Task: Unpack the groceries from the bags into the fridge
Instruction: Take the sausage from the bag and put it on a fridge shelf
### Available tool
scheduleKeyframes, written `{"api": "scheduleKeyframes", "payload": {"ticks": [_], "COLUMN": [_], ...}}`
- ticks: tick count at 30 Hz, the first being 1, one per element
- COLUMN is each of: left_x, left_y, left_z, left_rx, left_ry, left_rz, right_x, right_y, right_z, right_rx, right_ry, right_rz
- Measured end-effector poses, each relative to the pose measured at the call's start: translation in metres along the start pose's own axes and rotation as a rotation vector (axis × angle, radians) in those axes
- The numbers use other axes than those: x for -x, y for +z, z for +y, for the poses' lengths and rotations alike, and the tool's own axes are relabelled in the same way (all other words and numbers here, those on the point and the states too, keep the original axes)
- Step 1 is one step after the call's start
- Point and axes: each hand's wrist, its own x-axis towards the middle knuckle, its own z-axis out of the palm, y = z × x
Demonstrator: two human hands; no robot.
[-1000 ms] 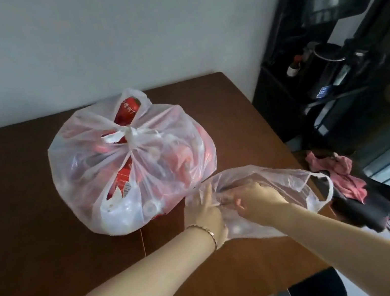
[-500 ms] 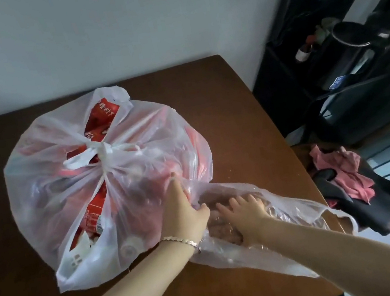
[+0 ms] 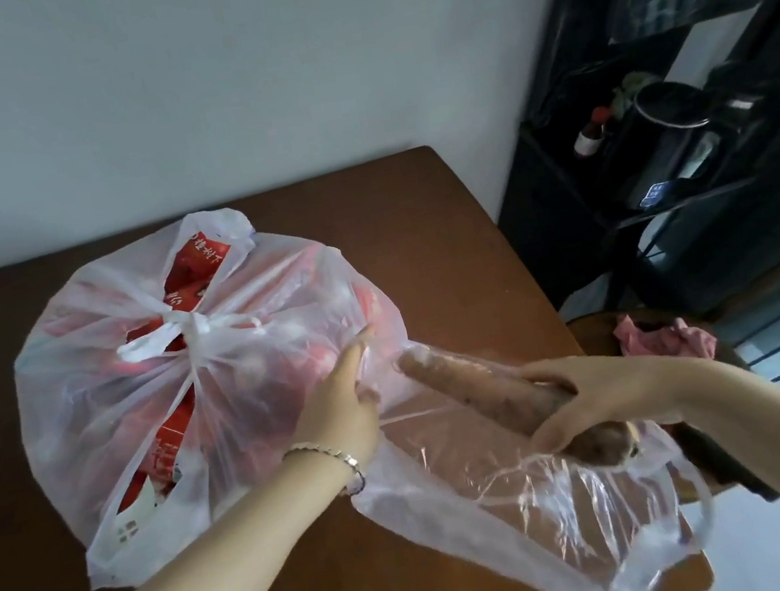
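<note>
A large white plastic bag [image 3: 136,402], tied shut and full of red packages, sits on the brown table [image 3: 446,243]. To its right lies a small clear plastic bag [image 3: 547,517], open at its near-right end. My right hand [image 3: 598,394] grips a long brownish root vegetable [image 3: 448,373] that is partly out of the small bag. My left hand [image 3: 344,402] pinches the small bag's far end, right against the large bag.
A dark shelf unit [image 3: 665,153] with a bottle, a kettle and appliances stands to the right of the table. A pink cloth [image 3: 667,340] lies on a dark chair beside the table's right edge. A grey wall runs behind the table.
My right hand has closed on the root vegetable and drawn it toward the small bag's opening. My left hand has shifted to the bag's far end.
</note>
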Motion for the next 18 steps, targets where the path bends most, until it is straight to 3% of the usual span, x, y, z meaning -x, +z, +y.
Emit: {"api": "scheduleKeyframes", "payload": {"ticks": [3, 5, 9, 12, 14, 16, 18], "left_x": [-0.016, -0.028, -0.048, -0.052, -0.044, -0.035, -0.022], "left_y": [0.013, 0.021, 0.039, 0.048, 0.039, 0.023, 0.003], "left_z": [0.024, 0.04, 0.054, 0.047, 0.053, 0.065, 0.079], "left_rx": [0.235, 0.3, -0.237, -0.369, -0.278, -0.042, 0.342], "left_ry": [-0.074, -0.16, -0.054, -0.016, 0.025, 0.049, 0.041], "left_rz": [0.121, 0.155, -0.018, -0.261, -0.275, -0.102, 0.07], "right_x": [0.019, 0.027, 0.034, 0.033, 0.032, 0.033, 0.031], "right_y": [-0.002, 0.0, 0.001, 0.003, 0.006, 0.01, 0.017], "right_z": [0.012, 0.018, 0.017, 0.011, 0.008, 0.002, -0.012], "right_rx": [-0.229, -0.502, -0.969, -1.091, -1.142, -1.16, -1.052], "right_ry": [-0.094, -0.193, -0.347, -0.339, -0.383, -0.427, -0.413], "right_rz": [0.232, 0.285, 0.326, 0.411, 0.436, 0.438, 0.49]}}
